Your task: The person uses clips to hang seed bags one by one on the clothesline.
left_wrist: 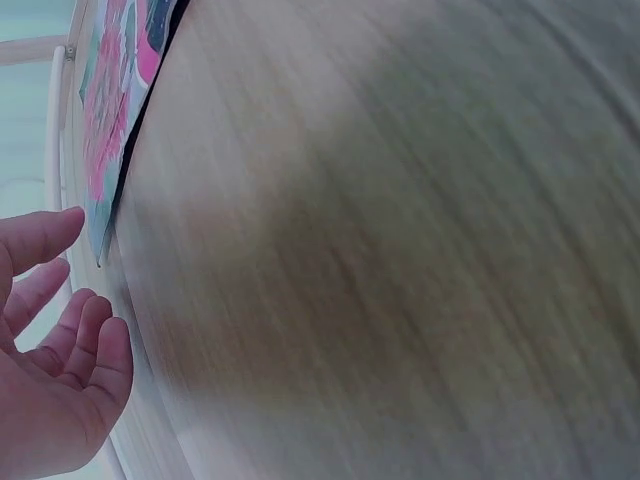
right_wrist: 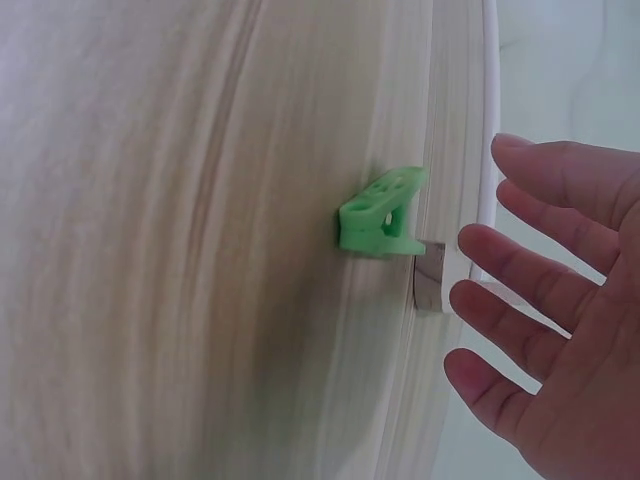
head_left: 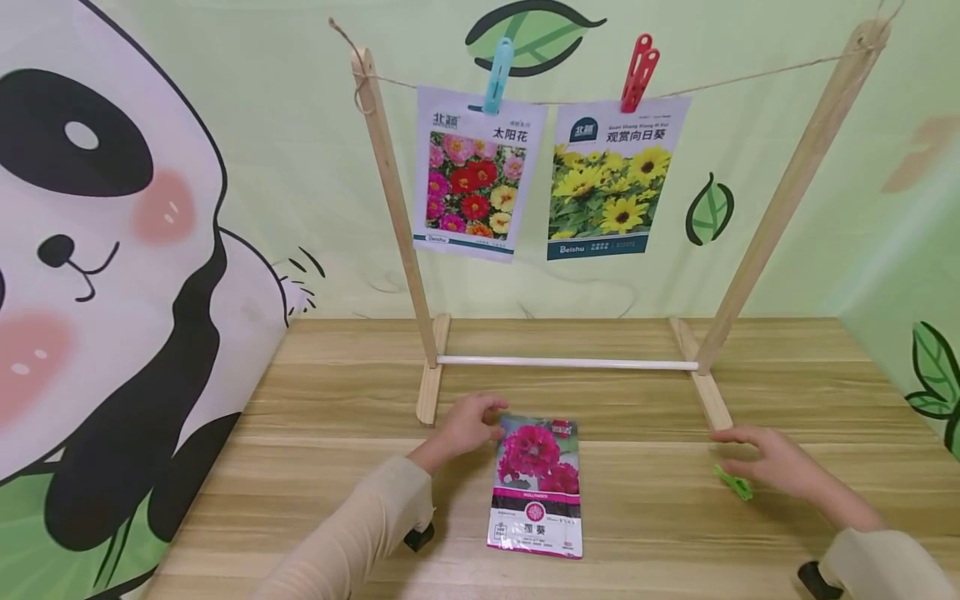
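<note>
A seed packet with magenta flowers lies face up on the wooden table. At its upper left corner is my left hand, fingers loosely bent; in the left wrist view the hand appears apart from the packet. A green clothespin lies on the table to the right. Just above it hovers my right hand, its fingers spread; in the right wrist view a gap separates the fingers from the clothespin. Neither hand holds anything.
A wooden stand with a left post, a right post and a white crossbar stands behind. From its string, a blue clothespin and a red clothespin hold a portulaca packet and a sunflower packet.
</note>
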A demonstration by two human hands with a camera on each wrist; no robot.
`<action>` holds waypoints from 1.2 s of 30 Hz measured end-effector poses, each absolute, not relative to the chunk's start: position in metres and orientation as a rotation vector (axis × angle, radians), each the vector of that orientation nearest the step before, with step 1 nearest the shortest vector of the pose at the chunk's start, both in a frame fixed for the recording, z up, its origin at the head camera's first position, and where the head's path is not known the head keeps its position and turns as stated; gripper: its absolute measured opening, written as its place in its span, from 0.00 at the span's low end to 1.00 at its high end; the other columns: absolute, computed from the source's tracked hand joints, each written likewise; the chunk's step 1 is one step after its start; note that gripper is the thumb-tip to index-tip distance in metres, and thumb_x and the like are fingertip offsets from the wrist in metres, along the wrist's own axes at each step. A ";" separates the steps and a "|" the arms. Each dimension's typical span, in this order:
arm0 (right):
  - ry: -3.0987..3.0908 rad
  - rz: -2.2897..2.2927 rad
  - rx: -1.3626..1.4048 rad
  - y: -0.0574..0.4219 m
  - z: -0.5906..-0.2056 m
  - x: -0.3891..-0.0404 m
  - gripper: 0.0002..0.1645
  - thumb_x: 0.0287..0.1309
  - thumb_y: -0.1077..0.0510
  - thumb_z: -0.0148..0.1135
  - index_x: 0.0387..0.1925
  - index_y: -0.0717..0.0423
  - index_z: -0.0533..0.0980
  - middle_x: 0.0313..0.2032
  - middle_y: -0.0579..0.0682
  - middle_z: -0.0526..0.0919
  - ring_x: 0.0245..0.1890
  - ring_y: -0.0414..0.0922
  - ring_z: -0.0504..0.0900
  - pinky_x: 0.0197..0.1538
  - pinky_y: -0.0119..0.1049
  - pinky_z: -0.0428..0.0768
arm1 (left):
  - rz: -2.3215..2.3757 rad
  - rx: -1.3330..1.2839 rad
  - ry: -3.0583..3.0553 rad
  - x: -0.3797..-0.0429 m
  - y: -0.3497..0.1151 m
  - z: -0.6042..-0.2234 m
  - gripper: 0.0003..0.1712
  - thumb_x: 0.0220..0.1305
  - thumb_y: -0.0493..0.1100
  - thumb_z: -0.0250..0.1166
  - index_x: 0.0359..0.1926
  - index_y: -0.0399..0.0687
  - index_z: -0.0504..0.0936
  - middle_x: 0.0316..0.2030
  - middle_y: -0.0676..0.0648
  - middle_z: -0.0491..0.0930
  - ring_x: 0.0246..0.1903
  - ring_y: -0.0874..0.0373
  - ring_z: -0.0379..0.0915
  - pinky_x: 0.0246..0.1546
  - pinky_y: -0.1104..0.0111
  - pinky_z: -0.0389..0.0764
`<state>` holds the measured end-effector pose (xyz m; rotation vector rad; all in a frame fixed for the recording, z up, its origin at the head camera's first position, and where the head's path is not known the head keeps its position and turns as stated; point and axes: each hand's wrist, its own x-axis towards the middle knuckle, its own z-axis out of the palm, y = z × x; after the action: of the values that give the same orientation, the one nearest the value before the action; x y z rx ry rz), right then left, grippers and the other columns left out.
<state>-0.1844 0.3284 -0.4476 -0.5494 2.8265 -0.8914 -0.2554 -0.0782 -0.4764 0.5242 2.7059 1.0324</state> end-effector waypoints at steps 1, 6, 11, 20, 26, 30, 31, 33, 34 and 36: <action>2.832 -0.890 -0.547 0.329 -0.448 -0.184 0.25 0.48 0.58 0.63 0.47 0.67 0.72 0.46 0.67 0.75 0.48 0.66 0.69 0.44 0.59 0.70 | 1.022 0.524 2.708 -0.256 -0.078 -0.477 0.24 0.49 0.38 0.65 0.50 0.45 0.75 0.47 0.44 0.75 0.42 0.51 0.73 0.41 0.63 0.75; 2.833 -0.906 -0.544 0.333 -0.448 -0.182 0.25 0.46 0.59 0.64 0.47 0.67 0.72 0.47 0.69 0.73 0.48 0.68 0.68 0.44 0.60 0.69 | 0.985 0.506 2.715 -0.256 -0.077 -0.479 0.26 0.48 0.39 0.66 0.51 0.46 0.74 0.47 0.42 0.74 0.44 0.49 0.71 0.44 0.60 0.73; 2.857 -0.904 -0.572 0.337 -0.451 -0.180 0.24 0.44 0.61 0.64 0.45 0.67 0.73 0.48 0.71 0.71 0.48 0.69 0.67 0.43 0.62 0.68 | 0.938 0.489 2.734 -0.256 -0.074 -0.480 0.26 0.47 0.42 0.67 0.51 0.47 0.74 0.46 0.41 0.73 0.45 0.49 0.69 0.45 0.57 0.72; 2.875 -0.917 -0.621 0.343 -0.454 -0.177 0.24 0.42 0.62 0.65 0.43 0.69 0.73 0.46 0.71 0.72 0.46 0.69 0.68 0.42 0.63 0.68 | 0.899 0.481 2.735 -0.255 -0.072 -0.479 0.25 0.47 0.43 0.67 0.49 0.47 0.75 0.45 0.42 0.72 0.44 0.50 0.69 0.45 0.58 0.72; 2.861 -0.906 -0.652 0.347 -0.456 -0.176 0.26 0.41 0.61 0.66 0.44 0.70 0.72 0.46 0.71 0.72 0.45 0.69 0.68 0.42 0.62 0.69 | 0.893 0.471 2.738 -0.255 -0.072 -0.479 0.25 0.47 0.43 0.67 0.49 0.46 0.76 0.44 0.43 0.72 0.44 0.50 0.69 0.45 0.58 0.71; 2.910 -0.868 -0.694 0.352 -0.460 -0.177 0.28 0.39 0.60 0.67 0.44 0.69 0.72 0.45 0.69 0.74 0.44 0.61 0.72 0.41 0.61 0.70 | 0.894 0.464 2.735 -0.255 -0.072 -0.480 0.25 0.47 0.44 0.67 0.49 0.47 0.75 0.44 0.43 0.72 0.45 0.50 0.68 0.46 0.57 0.71; 2.924 -0.862 -0.707 0.353 -0.461 -0.178 0.28 0.38 0.60 0.68 0.44 0.69 0.72 0.44 0.69 0.74 0.44 0.57 0.73 0.41 0.60 0.70 | 0.894 0.466 2.734 -0.255 -0.072 -0.480 0.25 0.47 0.44 0.68 0.49 0.47 0.76 0.44 0.43 0.72 0.45 0.50 0.68 0.46 0.57 0.71; 2.949 -0.846 -0.724 0.355 -0.463 -0.178 0.29 0.37 0.60 0.69 0.44 0.70 0.72 0.44 0.68 0.74 0.44 0.57 0.73 0.41 0.61 0.70 | 0.893 0.468 2.733 -0.255 -0.073 -0.480 0.25 0.47 0.45 0.68 0.49 0.47 0.76 0.45 0.43 0.71 0.45 0.50 0.69 0.46 0.57 0.71; 2.955 -0.836 -0.722 0.356 -0.464 -0.178 0.30 0.36 0.60 0.69 0.44 0.70 0.72 0.45 0.69 0.74 0.44 0.58 0.72 0.41 0.61 0.69 | 0.891 0.469 2.734 -0.256 -0.073 -0.480 0.25 0.47 0.45 0.68 0.49 0.47 0.76 0.45 0.43 0.71 0.45 0.50 0.69 0.46 0.57 0.71; 2.952 -0.840 -0.713 0.357 -0.465 -0.178 0.31 0.36 0.60 0.69 0.45 0.71 0.71 0.45 0.71 0.72 0.44 0.65 0.69 0.40 0.63 0.67 | 0.892 0.475 2.733 -0.255 -0.073 -0.480 0.25 0.46 0.45 0.68 0.48 0.46 0.76 0.44 0.43 0.71 0.45 0.50 0.69 0.46 0.57 0.71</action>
<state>-0.1780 0.3566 -0.4653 -0.7135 2.9517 -0.8396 -0.2555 -0.0729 -0.4800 0.4747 2.7331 0.8917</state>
